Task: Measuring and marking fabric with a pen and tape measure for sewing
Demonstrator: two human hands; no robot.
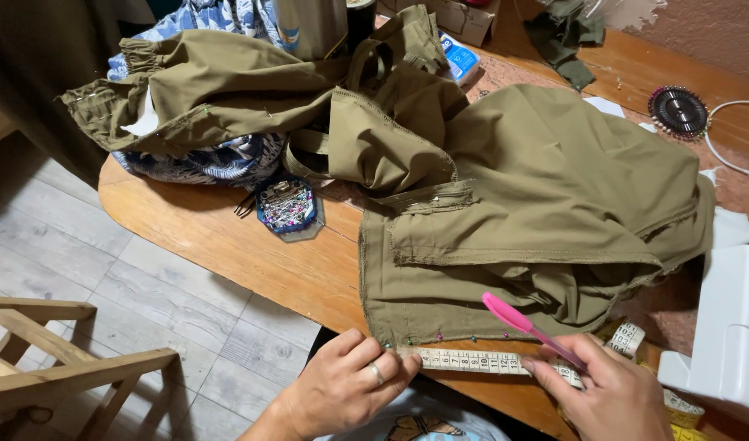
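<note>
The left hand (342, 384) lay at the near edge of the wooden table (227, 237), fingers curled narrow and pressing down the end of a cream measuring tape (472, 360) where it met the hem of the olive fabric (537, 212). A ring showed on one finger. The tape ran flat along the pinned hem from the left fingertips to the right hand (611, 396), touching both. The right hand's fingers were closed around a pink pen (525, 324), which rose slanting up and left over the fabric, its tip just above the hem; the same hand rested on the tape's other stretch. Coloured pin heads stood in a row along the hem between the two hands. Farther up the table, well apart from the hands, lay a pin cushion (286, 206) beside patterned blue cloth (211, 163), and a round pin wheel (677, 111) at the far right.
</note>
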